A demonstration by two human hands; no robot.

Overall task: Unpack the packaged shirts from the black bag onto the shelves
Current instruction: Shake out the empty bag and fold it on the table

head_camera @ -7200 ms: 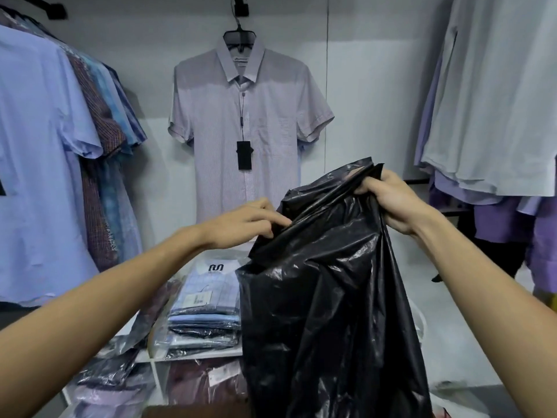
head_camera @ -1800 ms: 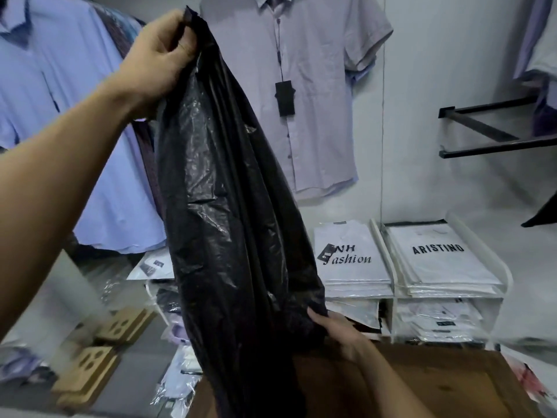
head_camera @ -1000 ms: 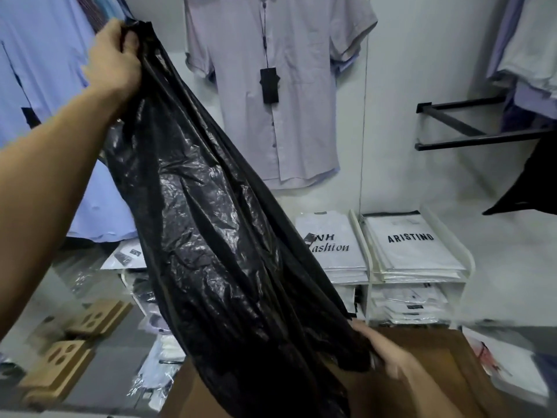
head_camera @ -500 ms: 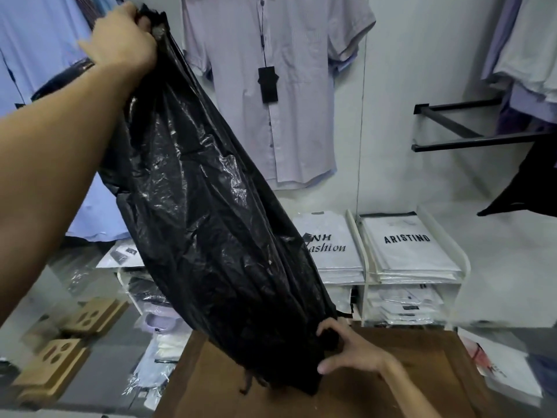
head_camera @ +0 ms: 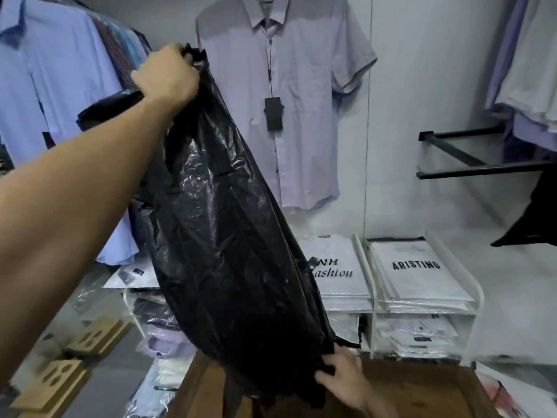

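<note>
Head view, shop corner, items placed relative to the white shelf unit (head_camera: pixel 470 300). White shelf unit: low, against a pale wall, divided into compartments. Top right compartment: stack of packaged shirts marked ARISTINO (head_camera: pixel 419 276). Compartment just left of it: stack of packaged shirts marked "fashion" (head_camera: pixel 340 276), its left edge hidden by the bag. Lower compartments: further packaged shirts (head_camera: pixel 422 336) in clear wrap. Above the shelf unit on the wall: pale lilac short-sleeved shirt (head_camera: pixel 304 86) with a black tag (head_camera: pixel 273 113) hanging from its placket. Up and left of the unit: row of blue hanging shirts (head_camera: pixel 60 79). Up and right of it: black wall rail (head_camera: pixel 470 170) and more pale shirts (head_camera: pixel 530 64). In front of the unit, nearest the camera: brown wooden surface (head_camera: pixel 422 390). Left of the unit, low down: cardboard pieces (head_camera: pixel 75 354) and loose wrapped garments; detail blurred.

Black bag (head_camera: pixel 229 242): crinkled glossy plastic, stretched on a slant from upper left to lower right, in front of the shelf unit and over the wooden surface. Left hand (head_camera: pixel 167 75): raised, fingers curled tight round one bunched end of the bag. Right hand (head_camera: pixel 342 377): low, above the wooden surface, fingers and thumb gripping the bag's lower end. Contents of the bag: cannot tell.
</note>
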